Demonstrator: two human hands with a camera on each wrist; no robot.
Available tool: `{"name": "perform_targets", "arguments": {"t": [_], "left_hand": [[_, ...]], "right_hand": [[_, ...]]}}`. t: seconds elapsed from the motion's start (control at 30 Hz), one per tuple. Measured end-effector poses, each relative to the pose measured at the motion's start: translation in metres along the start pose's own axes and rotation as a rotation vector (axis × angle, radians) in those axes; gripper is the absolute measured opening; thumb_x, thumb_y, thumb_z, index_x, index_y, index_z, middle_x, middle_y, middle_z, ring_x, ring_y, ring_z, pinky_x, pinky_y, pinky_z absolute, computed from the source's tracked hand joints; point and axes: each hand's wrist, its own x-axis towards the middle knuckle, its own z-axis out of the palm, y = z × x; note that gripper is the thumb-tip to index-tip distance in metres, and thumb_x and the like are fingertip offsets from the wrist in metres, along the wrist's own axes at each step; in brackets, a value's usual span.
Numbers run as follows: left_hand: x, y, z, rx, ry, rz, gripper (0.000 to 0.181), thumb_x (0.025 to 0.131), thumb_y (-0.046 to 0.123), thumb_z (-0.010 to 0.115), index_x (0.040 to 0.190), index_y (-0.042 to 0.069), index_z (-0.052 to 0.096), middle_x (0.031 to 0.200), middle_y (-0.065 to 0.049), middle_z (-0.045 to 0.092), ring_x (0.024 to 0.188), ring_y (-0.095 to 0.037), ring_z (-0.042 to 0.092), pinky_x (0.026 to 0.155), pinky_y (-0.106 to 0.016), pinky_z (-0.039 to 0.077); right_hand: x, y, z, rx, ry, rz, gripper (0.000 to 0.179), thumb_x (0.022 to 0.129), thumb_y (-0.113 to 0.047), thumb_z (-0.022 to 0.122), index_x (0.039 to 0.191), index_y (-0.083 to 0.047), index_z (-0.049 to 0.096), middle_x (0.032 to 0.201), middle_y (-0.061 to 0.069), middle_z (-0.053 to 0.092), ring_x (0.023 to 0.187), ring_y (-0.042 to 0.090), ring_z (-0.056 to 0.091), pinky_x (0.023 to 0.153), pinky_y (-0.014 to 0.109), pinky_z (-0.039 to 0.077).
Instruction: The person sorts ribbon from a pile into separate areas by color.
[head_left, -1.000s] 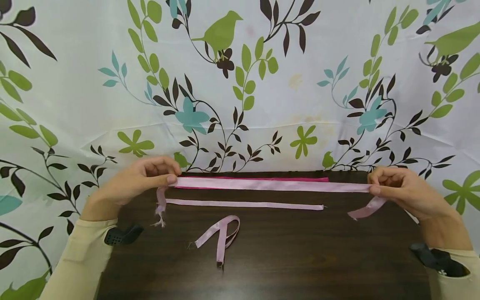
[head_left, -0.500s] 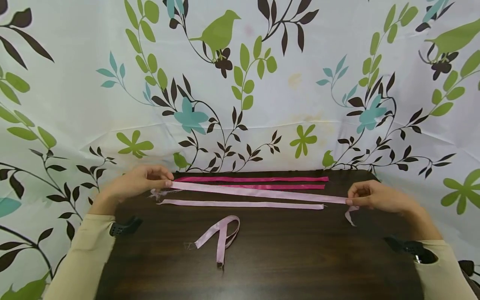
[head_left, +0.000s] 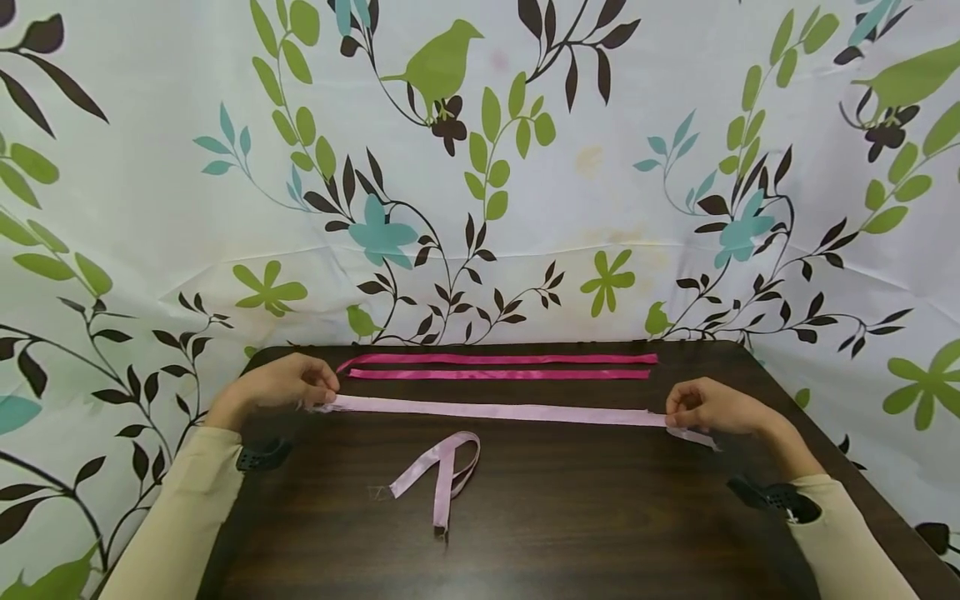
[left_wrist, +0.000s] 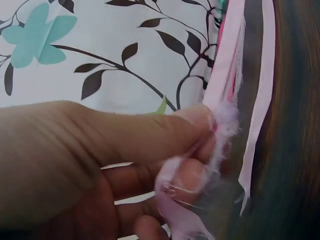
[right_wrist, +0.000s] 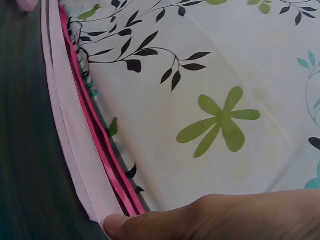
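A light pink ribbon [head_left: 495, 411] is stretched lengthwise between my two hands, low over the dark table. My left hand [head_left: 288, 383] pinches its left end between thumb and fingers; frayed threads and a loose tail of ribbon hang by the fingers in the left wrist view. Near the other end, my right hand [head_left: 712, 406] pinches it, and a short tail sticks out past the fingertips. A second light pink ribbon [left_wrist: 262, 90] lies alongside in the left wrist view; from the head it is mostly covered by the held one.
Two dark pink ribbons, one farther back [head_left: 502, 359] and one nearer [head_left: 498, 374], lie parallel behind the held ribbon. A looped light pink ribbon [head_left: 444, 475] lies in front on the table [head_left: 600, 517]. A leaf-and-bird patterned cloth [head_left: 540, 192] hangs behind the table.
Both hands have come down and toward the front, the right one also moving left. The stretched ribbon went from over the dark pink ribbons to over the second light pink one.
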Motion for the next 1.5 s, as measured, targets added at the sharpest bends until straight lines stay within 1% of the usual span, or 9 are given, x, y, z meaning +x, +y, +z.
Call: {"name": "perform_targets", "arguments": {"t": [0.17,0.27,0.33,0.53,0.7,0.77,1.07,1.23,1.5], "left_hand": [[0.000,-0.004,0.001,0.091,-0.077,-0.047,0.014,0.089,-0.006,0.069,0.102,0.000,0.066,0.086,-0.009,0.063,0.073,-0.024,0.058,0.065,-0.042,0.051],[-0.002,-0.007,0.002,0.142,-0.132,-0.085,0.014,0.088,-0.005,0.070,0.100,0.002,0.066,0.087,-0.008,0.060,0.074,-0.022,0.057,0.065,-0.041,0.050],[-0.003,-0.008,0.002,0.161,-0.150,-0.113,0.014,0.087,-0.006,0.070,0.098,0.002,0.066,0.086,-0.007,0.059,0.073,-0.021,0.056,0.065,-0.040,0.050],[-0.006,-0.010,0.001,0.223,-0.143,-0.151,0.015,0.084,-0.008,0.068,0.094,0.003,0.064,0.082,-0.007,0.056,0.072,-0.021,0.055,0.065,-0.039,0.048],[-0.008,-0.012,0.000,0.229,-0.139,-0.209,0.014,0.085,-0.008,0.067,0.093,0.003,0.064,0.081,-0.006,0.056,0.071,-0.021,0.054,0.064,-0.038,0.047],[-0.008,-0.012,-0.001,0.222,-0.137,-0.226,0.014,0.085,-0.008,0.067,0.093,0.003,0.064,0.081,-0.006,0.056,0.071,-0.021,0.054,0.064,-0.038,0.047],[-0.007,-0.013,-0.003,0.274,-0.129,-0.254,0.013,0.087,-0.003,0.071,0.095,0.004,0.064,0.084,-0.006,0.057,0.073,-0.022,0.055,0.065,-0.038,0.046],[-0.006,-0.012,-0.006,0.310,-0.096,-0.246,0.018,0.086,0.006,0.077,0.099,0.005,0.064,0.086,-0.006,0.058,0.076,-0.023,0.057,0.067,-0.039,0.047],[-0.010,-0.008,-0.010,0.323,-0.084,-0.203,0.027,0.088,0.014,0.078,0.106,0.001,0.064,0.093,-0.007,0.061,0.083,-0.024,0.058,0.073,-0.042,0.048]], "right_hand": [[0.001,0.004,0.006,0.006,-0.016,0.019,0.011,0.095,-0.010,0.071,0.097,-0.001,0.064,0.083,0.012,0.063,0.067,0.024,0.056,0.055,0.031,0.047],[0.000,0.005,0.009,-0.005,-0.037,0.043,0.013,0.094,-0.011,0.073,0.097,-0.002,0.064,0.082,0.010,0.063,0.066,0.023,0.056,0.055,0.032,0.046],[0.000,0.005,0.009,-0.012,-0.052,0.058,0.015,0.093,-0.012,0.075,0.097,-0.003,0.064,0.082,0.009,0.062,0.067,0.022,0.055,0.055,0.031,0.046],[-0.004,0.005,0.006,-0.079,-0.047,0.093,0.012,0.090,-0.009,0.076,0.094,-0.005,0.064,0.080,0.006,0.060,0.067,0.021,0.054,0.056,0.031,0.044],[-0.005,0.007,0.003,-0.117,-0.032,0.144,0.011,0.090,-0.008,0.075,0.093,-0.007,0.064,0.078,0.005,0.058,0.066,0.022,0.053,0.053,0.031,0.042],[-0.005,0.007,0.003,-0.123,-0.032,0.143,0.011,0.091,-0.008,0.075,0.093,-0.007,0.064,0.078,0.005,0.058,0.066,0.021,0.053,0.052,0.031,0.042],[-0.005,0.005,0.005,-0.129,-0.030,0.169,0.014,0.090,-0.008,0.076,0.093,-0.007,0.063,0.077,0.006,0.056,0.064,0.021,0.053,0.053,0.032,0.043],[-0.006,0.002,0.004,-0.136,-0.015,0.194,0.016,0.090,-0.008,0.077,0.095,-0.006,0.062,0.075,0.005,0.057,0.062,0.020,0.053,0.051,0.031,0.043],[-0.014,-0.006,0.000,-0.157,0.018,0.167,0.019,0.087,-0.004,0.078,0.096,-0.003,0.061,0.078,0.005,0.056,0.063,0.021,0.052,0.055,0.035,0.045]]}}
